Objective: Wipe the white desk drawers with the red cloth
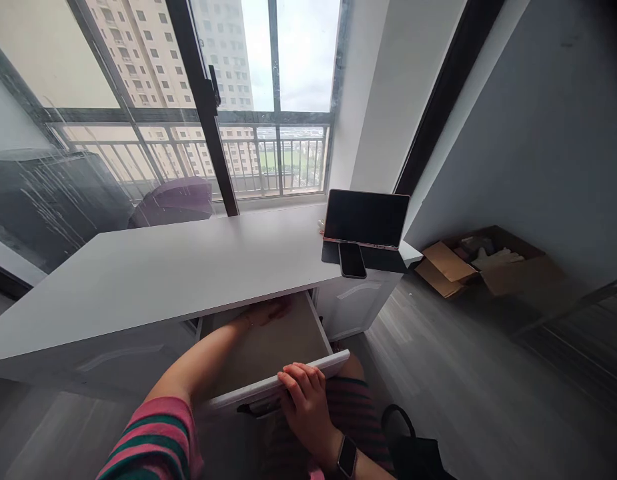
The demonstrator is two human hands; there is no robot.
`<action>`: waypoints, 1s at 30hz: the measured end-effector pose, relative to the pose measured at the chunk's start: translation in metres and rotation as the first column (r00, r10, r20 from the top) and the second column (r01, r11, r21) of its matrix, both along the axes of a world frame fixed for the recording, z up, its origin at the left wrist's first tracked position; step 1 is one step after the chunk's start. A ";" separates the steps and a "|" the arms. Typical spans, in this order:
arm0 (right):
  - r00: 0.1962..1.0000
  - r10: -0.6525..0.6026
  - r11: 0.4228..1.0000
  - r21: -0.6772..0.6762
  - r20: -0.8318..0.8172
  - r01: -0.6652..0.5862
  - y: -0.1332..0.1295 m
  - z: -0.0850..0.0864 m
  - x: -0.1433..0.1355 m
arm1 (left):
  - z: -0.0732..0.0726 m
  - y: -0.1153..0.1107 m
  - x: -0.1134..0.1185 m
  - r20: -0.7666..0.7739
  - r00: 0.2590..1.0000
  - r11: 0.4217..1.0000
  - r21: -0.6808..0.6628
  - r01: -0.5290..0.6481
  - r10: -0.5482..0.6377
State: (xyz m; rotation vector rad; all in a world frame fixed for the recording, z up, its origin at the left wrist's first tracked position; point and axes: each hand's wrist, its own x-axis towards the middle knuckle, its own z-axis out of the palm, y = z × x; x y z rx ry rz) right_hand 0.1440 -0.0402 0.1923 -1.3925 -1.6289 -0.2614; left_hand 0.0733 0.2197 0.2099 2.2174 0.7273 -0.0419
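Observation:
A white drawer (268, 350) is pulled out from under the desk top. My left hand (267, 312) reaches deep inside it, low over the bottom near the back. Its fingers look bent around a dim pinkish patch, too shadowed to name. Over the top edge of the drawer front (333, 362), my right hand (304, 400) has its fingers hooked, gripping the panel. A dark handle (258, 408) shows on the outside of that panel, left of my right hand. The part of the drawer bottom that I can see is bare.
On the white desk (188, 257) a tablet (367, 219) stands upright, with a phone (352, 260) lying before it. An open cardboard box (451, 260) sits on the floor at right. A black bag (413, 447) is beside my legs. Windows rise behind the desk.

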 end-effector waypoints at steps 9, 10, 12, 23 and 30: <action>1.000 -0.002 1.000 0.022 -0.008 0.002 -0.002 -0.001 -0.001 | -0.018 -0.024 -0.067 -0.188 0.960 0.965 0.125 0.232 -0.206; 1.000 -0.002 1.000 0.024 -0.009 0.002 -0.002 -0.001 -0.001 | -0.020 -0.028 -0.071 -0.211 0.947 0.955 0.123 0.271 -0.242; 1.000 0.004 1.000 0.022 -0.009 -0.004 -0.002 0.000 -0.001 | -0.022 -0.035 -0.075 -0.246 0.918 0.932 0.111 0.346 -0.312; 1.000 0.011 1.000 0.000 0.004 -0.011 -0.003 0.003 -0.001 | -0.033 -0.058 -0.085 -0.163 0.827 0.828 0.081 0.555 -0.538; 1.000 -0.007 1.000 0.021 0.028 0.006 -0.002 -0.001 -0.001 | -0.031 -0.042 -0.084 -0.272 0.846 0.830 0.208 0.517 -0.459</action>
